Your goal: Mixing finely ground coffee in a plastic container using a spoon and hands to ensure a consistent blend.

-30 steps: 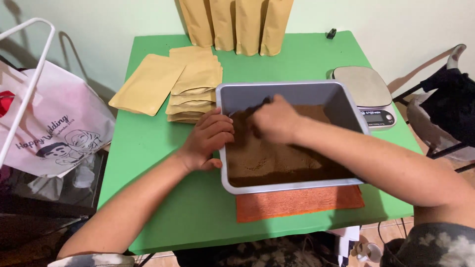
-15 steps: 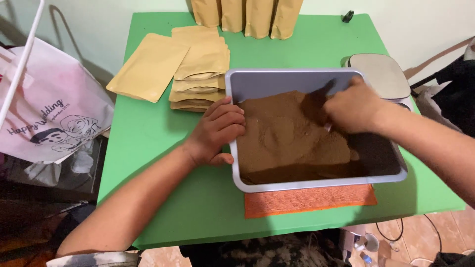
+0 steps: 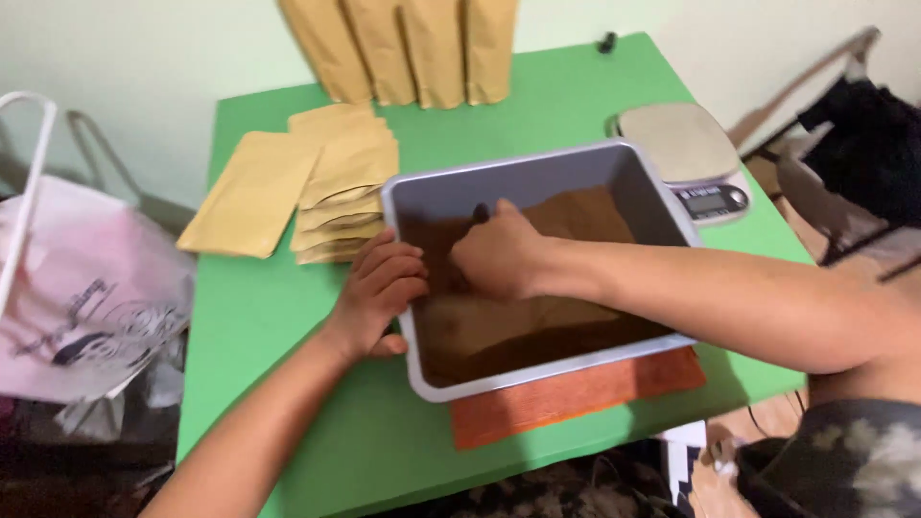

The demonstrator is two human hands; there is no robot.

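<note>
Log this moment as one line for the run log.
left hand: gripping tray rim | right hand: in brown powder, holding dark tool | flat pouches: left of tray | scale: right

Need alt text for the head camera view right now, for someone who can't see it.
A person's right hand holds a dark scoop in brown powder inside a grey tray while the left hand grips its near-left wall. Tan pouches and a kitchen scale flank it on the green table.

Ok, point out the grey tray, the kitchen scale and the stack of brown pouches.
grey tray (image 3: 436, 197): head view, on its bare far left wall.
kitchen scale (image 3: 676, 142): head view, middle of its weighing plate.
stack of brown pouches (image 3: 347, 173): head view, on the top pouch.
</note>
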